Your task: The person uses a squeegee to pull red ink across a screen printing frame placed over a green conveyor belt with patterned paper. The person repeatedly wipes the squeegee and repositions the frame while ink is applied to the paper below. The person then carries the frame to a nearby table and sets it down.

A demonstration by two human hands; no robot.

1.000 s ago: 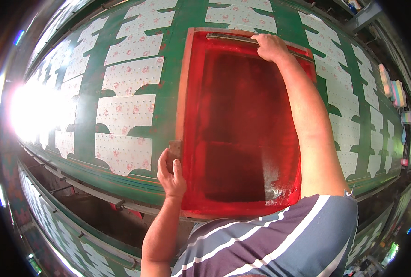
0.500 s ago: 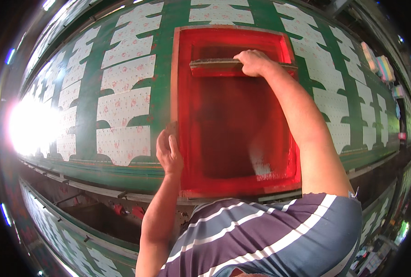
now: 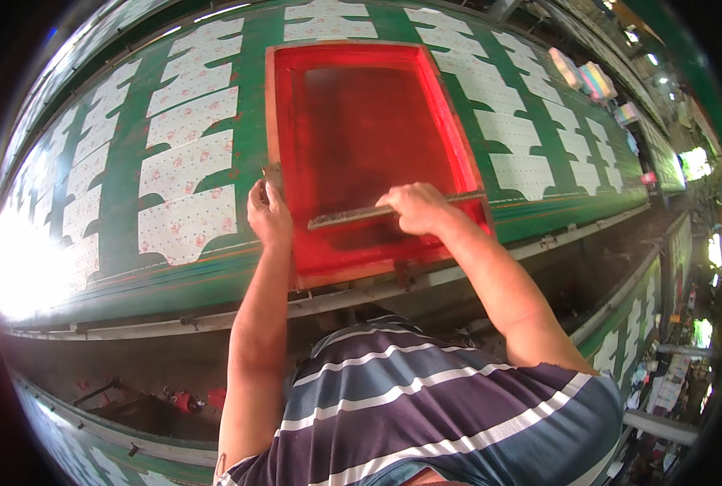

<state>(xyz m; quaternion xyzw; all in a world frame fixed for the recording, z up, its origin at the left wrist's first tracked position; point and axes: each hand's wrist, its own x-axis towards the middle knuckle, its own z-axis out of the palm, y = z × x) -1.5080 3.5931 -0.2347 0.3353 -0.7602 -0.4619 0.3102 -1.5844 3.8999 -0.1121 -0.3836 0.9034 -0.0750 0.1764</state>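
A red printing screen in a wooden frame (image 3: 438, 89) lies flat on a long green table (image 3: 252, 121). My right hand (image 3: 418, 206) grips a long squeegee bar (image 3: 345, 217) that lies across the near part of the red mesh. My left hand (image 3: 268, 215) holds the frame's left edge near its front corner. Both forearms reach in from below, over my striped shirt.
Rows of white floral-patterned fabric pieces (image 3: 187, 219) lie on the green table on both sides of the frame. A metal rail (image 3: 215, 320) runs along the table's near edge. Another green table (image 3: 636, 316) stands to the right, with coloured stacks (image 3: 596, 81) far right.
My right hand has pulled the squeegee from the frame's far end down to its near end. My left hand stays on the frame's left edge.
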